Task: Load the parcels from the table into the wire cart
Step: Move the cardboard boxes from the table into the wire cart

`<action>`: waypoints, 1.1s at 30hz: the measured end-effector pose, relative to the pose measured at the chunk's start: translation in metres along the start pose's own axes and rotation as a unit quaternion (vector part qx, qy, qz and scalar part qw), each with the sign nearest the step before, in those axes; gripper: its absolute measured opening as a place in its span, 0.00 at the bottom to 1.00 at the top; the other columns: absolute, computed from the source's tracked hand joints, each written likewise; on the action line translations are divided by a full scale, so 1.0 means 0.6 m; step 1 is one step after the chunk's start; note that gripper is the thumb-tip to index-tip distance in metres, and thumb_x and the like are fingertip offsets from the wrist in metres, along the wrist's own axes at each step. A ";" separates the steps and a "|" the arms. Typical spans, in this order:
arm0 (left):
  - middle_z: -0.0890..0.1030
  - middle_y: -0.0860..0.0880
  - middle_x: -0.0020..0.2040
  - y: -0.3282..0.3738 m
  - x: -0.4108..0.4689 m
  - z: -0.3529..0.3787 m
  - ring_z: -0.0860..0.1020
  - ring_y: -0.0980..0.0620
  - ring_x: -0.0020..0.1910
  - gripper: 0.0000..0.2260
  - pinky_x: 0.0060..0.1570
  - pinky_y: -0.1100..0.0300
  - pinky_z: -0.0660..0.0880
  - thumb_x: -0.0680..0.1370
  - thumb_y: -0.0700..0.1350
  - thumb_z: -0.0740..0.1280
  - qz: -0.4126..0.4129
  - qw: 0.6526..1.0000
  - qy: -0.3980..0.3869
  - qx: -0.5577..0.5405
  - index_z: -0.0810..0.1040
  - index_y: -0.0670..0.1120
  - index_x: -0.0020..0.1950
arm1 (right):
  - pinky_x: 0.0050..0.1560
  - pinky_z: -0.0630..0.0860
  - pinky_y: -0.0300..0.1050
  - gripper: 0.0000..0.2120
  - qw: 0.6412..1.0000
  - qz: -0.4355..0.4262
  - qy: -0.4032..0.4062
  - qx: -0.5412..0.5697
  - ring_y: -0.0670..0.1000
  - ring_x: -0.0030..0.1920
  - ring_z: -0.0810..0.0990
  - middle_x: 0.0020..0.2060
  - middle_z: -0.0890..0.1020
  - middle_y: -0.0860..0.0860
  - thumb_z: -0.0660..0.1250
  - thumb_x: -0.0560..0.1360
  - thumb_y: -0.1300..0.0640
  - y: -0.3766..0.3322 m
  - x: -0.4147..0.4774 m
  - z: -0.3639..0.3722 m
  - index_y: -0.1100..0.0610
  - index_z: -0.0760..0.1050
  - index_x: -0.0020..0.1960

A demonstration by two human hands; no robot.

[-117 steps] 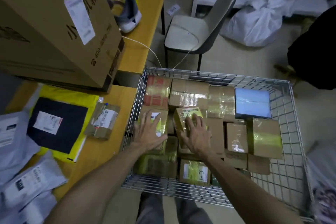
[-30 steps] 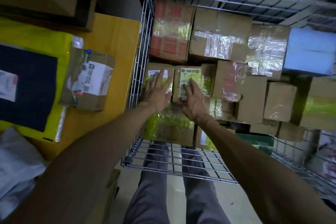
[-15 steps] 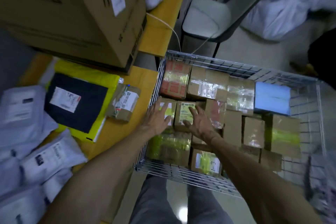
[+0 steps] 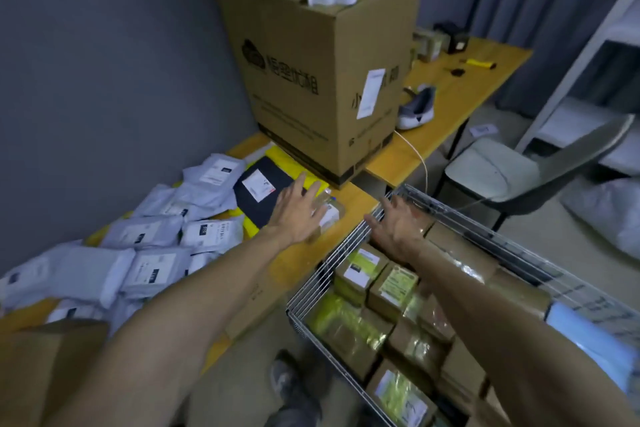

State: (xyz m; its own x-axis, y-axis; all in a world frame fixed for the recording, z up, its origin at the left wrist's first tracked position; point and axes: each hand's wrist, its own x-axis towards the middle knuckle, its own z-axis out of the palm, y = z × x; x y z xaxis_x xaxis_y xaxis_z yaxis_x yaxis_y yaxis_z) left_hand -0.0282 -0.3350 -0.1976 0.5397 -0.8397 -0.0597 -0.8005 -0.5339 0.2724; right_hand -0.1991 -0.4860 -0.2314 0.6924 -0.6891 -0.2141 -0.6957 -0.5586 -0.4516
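Note:
The wire cart (image 4: 346,253) stands beside the yellow table (image 4: 343,236), filled with several taped cardboard parcels (image 4: 391,284). On the table lies a small taped box parcel (image 4: 330,213) next to a black mailer (image 4: 263,191) on a yellow one. My left hand (image 4: 298,211) reaches over the table with fingers spread, over the near side of the small box; contact is unclear. My right hand (image 4: 394,222) hovers open above the cart's far left corner. Several grey poly mailers (image 4: 156,236) are heaped on the table's left.
A large cardboard box (image 4: 325,80) with another stacked on top stands at the table's back. A shoe (image 4: 417,107) and a white cable lie beyond it. A grey chair (image 4: 512,177) stands behind the cart. My feet (image 4: 291,388) are between table and cart.
Both hands have left the parcels in the cart. My left hand has swung out over the table to the small box; my right hand has lifted to the cart's far corner. The view has tilted up.

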 end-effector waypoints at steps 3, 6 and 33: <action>0.49 0.44 0.81 -0.026 -0.030 -0.062 0.59 0.40 0.76 0.27 0.73 0.44 0.60 0.83 0.59 0.56 -0.025 0.999 0.032 0.009 0.59 0.49 0.79 | 0.73 0.61 0.60 0.33 0.999 -0.031 0.009 -0.014 0.60 0.76 0.56 0.78 0.54 0.57 0.55 0.81 0.38 -0.049 0.000 -0.037 0.54 0.54 0.79; 0.50 0.45 0.81 -0.051 -0.066 -0.113 0.59 0.39 0.76 0.26 0.74 0.45 0.59 0.83 0.58 0.56 -0.031 0.997 0.064 0.029 0.60 0.49 0.79 | 0.72 0.62 0.60 0.33 0.998 -0.062 0.013 -0.014 0.60 0.75 0.57 0.77 0.56 0.57 0.56 0.81 0.39 -0.097 -0.002 -0.056 0.55 0.55 0.79; 0.52 0.45 0.81 -0.207 -0.318 -0.116 0.59 0.40 0.76 0.25 0.73 0.47 0.57 0.83 0.57 0.58 -0.076 0.994 0.080 -0.018 0.62 0.52 0.78 | 0.72 0.62 0.61 0.32 0.986 -0.137 0.008 -0.099 0.60 0.77 0.55 0.78 0.54 0.59 0.54 0.81 0.38 -0.252 -0.153 0.042 0.55 0.54 0.79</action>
State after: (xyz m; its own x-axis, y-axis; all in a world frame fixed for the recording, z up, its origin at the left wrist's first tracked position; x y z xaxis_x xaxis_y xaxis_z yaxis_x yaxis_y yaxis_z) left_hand -0.0136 -0.1017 -0.1534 0.6911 -0.7211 0.0495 -0.6977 -0.6476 0.3063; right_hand -0.1528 -0.3265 -0.1653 0.8572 -0.5065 -0.0933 -0.5082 -0.8027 -0.3119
